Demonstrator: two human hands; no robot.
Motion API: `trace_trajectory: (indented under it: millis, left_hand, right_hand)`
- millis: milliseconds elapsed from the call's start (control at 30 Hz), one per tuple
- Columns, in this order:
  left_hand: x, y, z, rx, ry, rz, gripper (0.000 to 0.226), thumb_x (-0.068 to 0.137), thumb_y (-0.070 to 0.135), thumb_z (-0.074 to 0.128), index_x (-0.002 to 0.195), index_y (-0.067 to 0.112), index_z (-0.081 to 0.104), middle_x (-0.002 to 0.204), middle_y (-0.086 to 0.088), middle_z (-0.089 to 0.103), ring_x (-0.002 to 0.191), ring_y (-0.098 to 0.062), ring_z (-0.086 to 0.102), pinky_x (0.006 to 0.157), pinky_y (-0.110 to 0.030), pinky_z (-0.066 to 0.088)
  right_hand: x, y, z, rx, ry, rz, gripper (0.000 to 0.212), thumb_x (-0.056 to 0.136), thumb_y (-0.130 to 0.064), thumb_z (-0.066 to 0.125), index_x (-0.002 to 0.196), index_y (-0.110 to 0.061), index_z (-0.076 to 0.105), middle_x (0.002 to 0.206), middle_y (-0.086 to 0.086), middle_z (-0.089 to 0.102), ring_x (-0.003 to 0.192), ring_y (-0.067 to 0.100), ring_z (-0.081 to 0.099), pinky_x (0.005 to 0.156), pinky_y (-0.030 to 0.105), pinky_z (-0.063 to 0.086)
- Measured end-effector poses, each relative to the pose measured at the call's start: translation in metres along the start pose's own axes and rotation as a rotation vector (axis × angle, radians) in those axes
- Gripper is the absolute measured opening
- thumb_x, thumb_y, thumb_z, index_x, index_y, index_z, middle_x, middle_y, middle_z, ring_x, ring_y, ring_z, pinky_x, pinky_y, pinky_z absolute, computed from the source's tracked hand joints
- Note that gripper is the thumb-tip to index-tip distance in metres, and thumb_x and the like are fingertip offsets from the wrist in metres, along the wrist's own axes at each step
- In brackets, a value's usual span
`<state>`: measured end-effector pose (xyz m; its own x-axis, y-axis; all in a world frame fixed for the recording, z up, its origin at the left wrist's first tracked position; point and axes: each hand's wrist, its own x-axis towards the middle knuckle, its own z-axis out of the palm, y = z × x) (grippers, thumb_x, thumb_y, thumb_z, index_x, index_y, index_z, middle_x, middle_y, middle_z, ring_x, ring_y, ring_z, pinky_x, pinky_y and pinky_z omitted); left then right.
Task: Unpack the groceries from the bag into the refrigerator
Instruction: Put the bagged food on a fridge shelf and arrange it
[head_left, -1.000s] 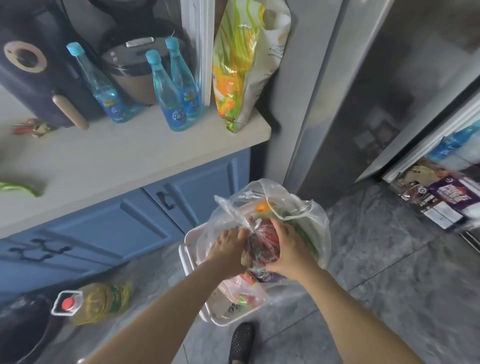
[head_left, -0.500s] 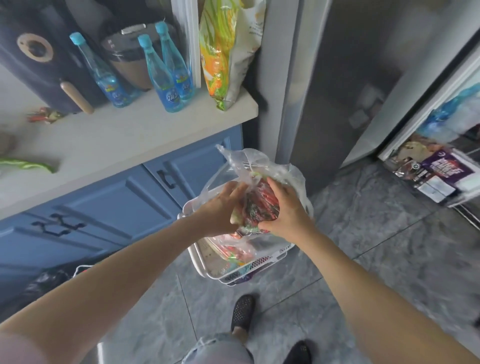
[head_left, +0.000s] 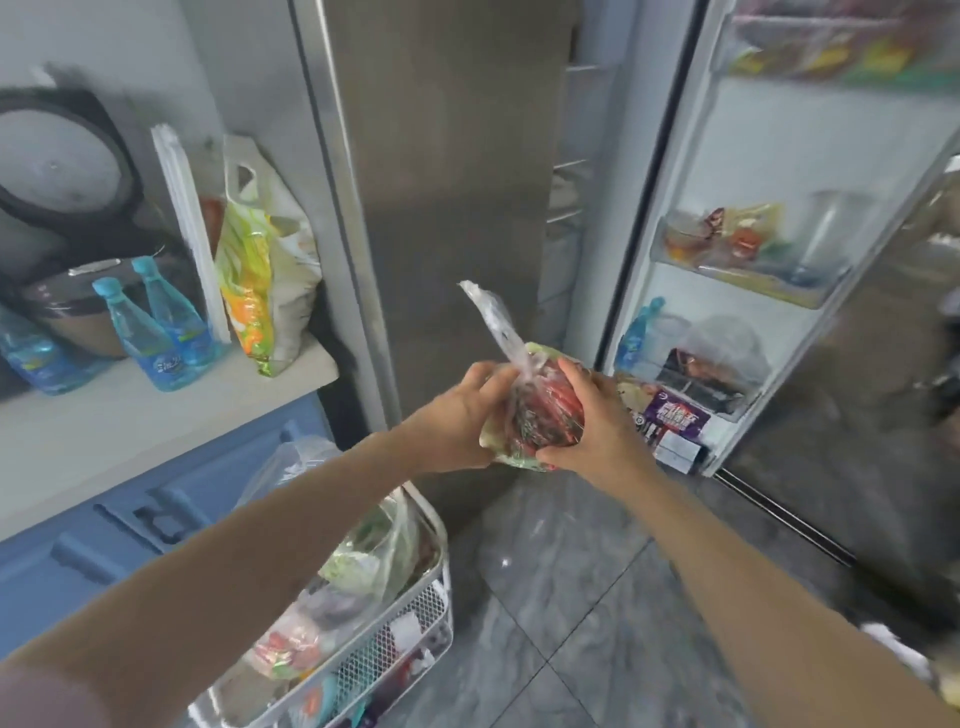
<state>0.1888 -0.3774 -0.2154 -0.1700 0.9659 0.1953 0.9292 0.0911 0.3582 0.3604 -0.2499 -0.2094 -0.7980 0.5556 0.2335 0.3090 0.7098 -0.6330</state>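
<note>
Clear plastic produce packet with red and green contents (head_left: 540, 410) held up in mid-air in front of the steel refrigerator (head_left: 447, 156), above the floor and level with the lower door shelves. Left hand (head_left: 457, 415) cupped around its left side and underside, fingers curled shut on the film; right hand (head_left: 592, 415) wrapped over the right side, thumb on top, also closed on it. Twisted plastic tail of the packet standing up free between the two hands. Right refrigerator door (head_left: 675, 260) swung open, its door shelves already well stocked; main compartment mostly out of sight. White wire mesh basket (head_left: 426, 613) on the floor below the left forearm, with the loose transparent grocery bag (head_left: 374, 535) and more wrapped items inside. Blue bottles (head_left: 156, 332) on the pale counter (head_left: 156, 410), apart from the work. Packet judged light, soft and bruisable, film likely slippery; best supported from beneath with a cupped palm, not hung from the thin tail, which could tear or slide. Exact contents too blurred to name.
</note>
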Motion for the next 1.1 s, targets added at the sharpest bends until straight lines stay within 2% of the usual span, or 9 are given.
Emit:
trace_trajectory:
  millis: [100,233,367,533,633,733,867,1033,1100]
  left_hand:
    - [0.06,0.025,-0.004,-0.023,0.023,0.071,0.11,0.068,0.021,0.079,0.147,0.028,0.003,0.141,-0.012,0.027,0.114,-0.032,0.054,0.092,-0.035,0.05]
    - [0.145,0.034,-0.003,-0.032,0.027,0.121,0.108,0.067,0.028,0.082,0.15,0.019,0.013,0.14,-0.009,0.028,0.118,-0.03,0.051,0.097,-0.038,0.048]
    - [0.238,0.021,0.004,0.004,0.004,0.15,0.113,0.066,0.022,0.081,0.149,0.026,0.006,0.139,-0.006,0.025,0.117,-0.03,0.052,0.095,-0.041,0.049]
    - [0.352,0.006,-0.001,-0.011,-0.001,0.192,0.115,0.066,0.022,0.081,0.148,0.033,0.0,0.139,-0.007,0.024,0.119,-0.03,0.051,0.099,-0.04,0.046]
    - [0.415,-0.002,-0.012,-0.023,0.036,0.244,0.116,0.064,0.027,0.082,0.148,0.032,0.001,0.139,-0.01,0.025,0.117,-0.031,0.052,0.099,-0.041,0.047]
    - [0.466,-0.007,-0.025,-0.021,0.066,0.233,0.114,0.063,0.027,0.082,0.149,0.024,0.007,0.137,-0.008,0.028,0.112,-0.029,0.055,0.098,-0.038,0.047]
    - [0.529,-0.033,-0.038,0.009,0.101,0.202,0.114,0.063,0.02,0.084,0.15,0.015,0.011,0.134,-0.013,0.032,0.114,-0.03,0.054,0.1,-0.032,0.044]
    - [0.596,-0.071,-0.068,0.066,0.192,0.088,0.115,0.062,0.022,0.086,0.15,0.012,0.012,0.136,-0.013,0.033,0.126,-0.024,0.04,0.104,-0.015,0.031]
    - [0.621,-0.091,-0.081,0.103,0.259,0.013,0.122,0.058,0.031,0.087,0.15,0.02,0.008,0.137,-0.013,0.034,0.128,-0.025,0.041,0.108,-0.026,0.035]
  right_hand:
    - [0.021,0.028,-0.043,-0.025,0.063,0.023,0.111,0.059,-0.022,0.089,0.147,-0.033,0.022,0.132,0.008,0.034,0.121,0.023,0.042,0.103,0.034,0.039]
    - [0.064,0.072,-0.088,-0.07,0.121,0.022,0.111,0.058,-0.024,0.088,0.147,-0.033,0.022,0.133,0.009,0.035,0.121,0.024,0.042,0.101,0.031,0.035]
    - [0.125,0.116,-0.124,-0.095,0.163,0.011,0.112,0.057,-0.024,0.089,0.147,-0.032,0.023,0.13,0.008,0.036,0.12,0.024,0.043,0.103,0.035,0.038]
    - [0.211,0.163,-0.171,-0.067,0.188,0.004,0.112,0.057,-0.023,0.089,0.146,-0.038,0.023,0.132,0.004,0.035,0.119,0.017,0.041,0.099,0.025,0.036]
    - [0.264,0.186,-0.198,-0.077,0.206,-0.015,0.11,0.058,-0.022,0.089,0.145,-0.038,0.024,0.134,0.002,0.034,0.117,0.014,0.039,0.096,0.026,0.037]
    - [0.315,0.208,-0.218,-0.105,0.226,-0.029,0.11,0.056,-0.025,0.089,0.143,-0.039,0.025,0.134,0.004,0.034,0.12,0.019,0.04,0.096,0.03,0.038]
    - [0.391,0.234,-0.234,-0.098,0.213,-0.054,0.111,0.054,-0.027,0.089,0.143,-0.041,0.024,0.134,0.002,0.034,0.12,0.02,0.043,0.099,0.039,0.045]
    - [0.502,0.252,-0.247,-0.02,0.172,-0.221,0.11,0.054,-0.022,0.089,0.144,-0.036,0.028,0.132,0.004,0.035,0.118,0.019,0.045,0.099,0.025,0.037]
    - [0.55,0.252,-0.252,-0.008,0.148,-0.291,0.109,0.054,-0.023,0.088,0.144,-0.036,0.029,0.13,0.005,0.037,0.117,0.018,0.044,0.095,0.02,0.033]
